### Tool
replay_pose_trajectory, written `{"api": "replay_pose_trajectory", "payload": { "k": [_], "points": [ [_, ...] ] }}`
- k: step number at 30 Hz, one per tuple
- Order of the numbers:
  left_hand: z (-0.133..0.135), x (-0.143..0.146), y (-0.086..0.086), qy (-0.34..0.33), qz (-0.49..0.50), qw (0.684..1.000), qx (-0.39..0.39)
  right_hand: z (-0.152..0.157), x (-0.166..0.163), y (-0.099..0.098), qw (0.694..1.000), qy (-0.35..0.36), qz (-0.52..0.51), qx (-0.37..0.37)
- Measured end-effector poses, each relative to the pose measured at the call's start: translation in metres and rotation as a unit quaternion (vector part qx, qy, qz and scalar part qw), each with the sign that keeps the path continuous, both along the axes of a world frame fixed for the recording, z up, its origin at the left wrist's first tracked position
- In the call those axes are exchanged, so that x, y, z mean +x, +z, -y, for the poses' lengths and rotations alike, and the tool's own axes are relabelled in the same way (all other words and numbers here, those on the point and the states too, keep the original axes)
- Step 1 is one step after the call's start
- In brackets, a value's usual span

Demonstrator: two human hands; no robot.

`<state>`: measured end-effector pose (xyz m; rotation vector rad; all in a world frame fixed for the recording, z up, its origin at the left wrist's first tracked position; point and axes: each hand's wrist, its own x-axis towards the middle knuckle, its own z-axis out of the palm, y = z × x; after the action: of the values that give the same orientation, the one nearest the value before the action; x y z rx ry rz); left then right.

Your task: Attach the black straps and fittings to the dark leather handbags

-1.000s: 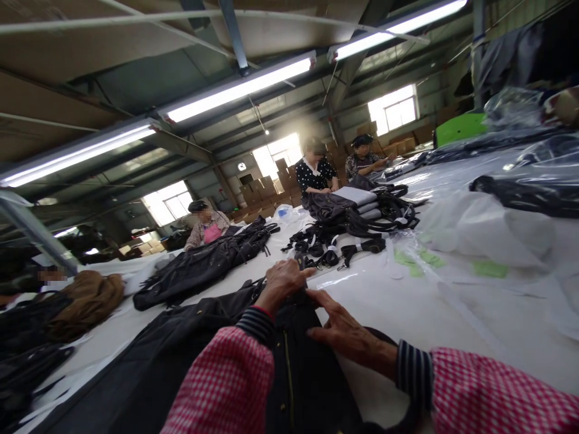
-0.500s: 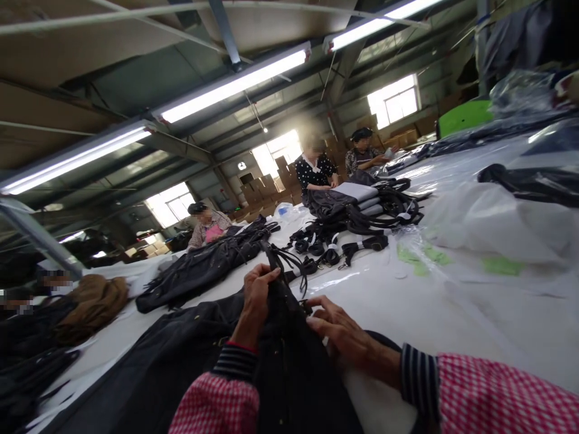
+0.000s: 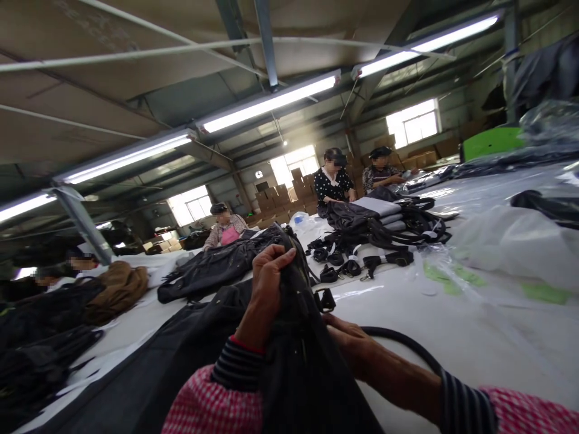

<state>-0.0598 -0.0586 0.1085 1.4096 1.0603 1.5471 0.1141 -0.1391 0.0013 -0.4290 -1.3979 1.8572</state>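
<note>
A black fabric bag [image 3: 296, 355] with a zip and small metal fittings stands tilted up in front of me. Its upper edge is pinched between the thumb and fingers of my left hand [image 3: 268, 286]. Against the bag's right side lies my right hand [image 3: 355, 343], below a dark buckle [image 3: 324, 299] that sticks out from the bag. The right fingertips are hidden by the bag, so their grip does not show. A black strap [image 3: 407, 340] curves out behind my right wrist.
More black bags [image 3: 217, 268] lie farther up the white table [image 3: 398, 307]. Coiled black straps [image 3: 350, 267] sit beside a bag pile [image 3: 357, 214]. Clear plastic [image 3: 511, 241] covers the right side. Brown fabric [image 3: 118, 289] lies left. Several co-workers stand or sit around the table.
My right hand has left the buckle and slid down along the bag's side. My left hand keeps its hold on the edge. The view has tilted upward and shifted left.
</note>
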Motion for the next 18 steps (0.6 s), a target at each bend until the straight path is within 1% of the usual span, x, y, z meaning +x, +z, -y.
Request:
{"api": "replay_pose_trajectory", "payload": {
  "k": [2, 4, 6, 8, 10, 12, 13, 15, 17, 18],
  "points": [
    [0.004, 0.005, 0.009, -0.013, -0.072, 0.997, 0.01, 0.006, -0.008, 0.007, 0.998, 0.007, -0.026, -0.051],
    [0.004, 0.008, 0.013, -0.006, -0.19, 0.981, 0.036, 0.009, -0.011, 0.008, 0.996, 0.015, -0.041, -0.074],
    [0.002, 0.006, 0.015, 0.001, -0.301, 0.952, 0.054, 0.011, -0.01, 0.002, 0.996, 0.024, -0.047, -0.072],
    [0.001, -0.007, 0.013, 0.007, -0.37, 0.928, 0.05, 0.01, -0.006, -0.008, 0.996, 0.025, -0.042, -0.077],
    [0.005, -0.034, 0.01, 0.032, -0.431, 0.901, 0.026, 0.008, -0.001, -0.021, 0.993, 0.018, -0.033, -0.109],
    [0.019, -0.076, 0.005, 0.086, -0.499, 0.862, -0.018, 0.006, 0.002, -0.033, 0.987, 0.008, -0.034, -0.157],
    [0.031, -0.1, 0.001, 0.12, -0.533, 0.836, -0.048, 0.005, 0.003, -0.038, 0.983, 0.004, -0.037, -0.179],
    [0.062, -0.145, -0.008, 0.188, -0.597, 0.772, -0.109, 0.004, 0.003, -0.046, 0.979, 0.001, -0.038, -0.203],
    [0.096, -0.178, -0.018, 0.235, -0.65, 0.706, -0.155, 0.005, 0.002, -0.051, 0.979, -0.006, -0.023, -0.204],
    [0.113, -0.189, -0.025, 0.249, -0.671, 0.677, -0.173, 0.005, 0.001, -0.052, 0.98, -0.015, -0.01, -0.199]
  ]
}}
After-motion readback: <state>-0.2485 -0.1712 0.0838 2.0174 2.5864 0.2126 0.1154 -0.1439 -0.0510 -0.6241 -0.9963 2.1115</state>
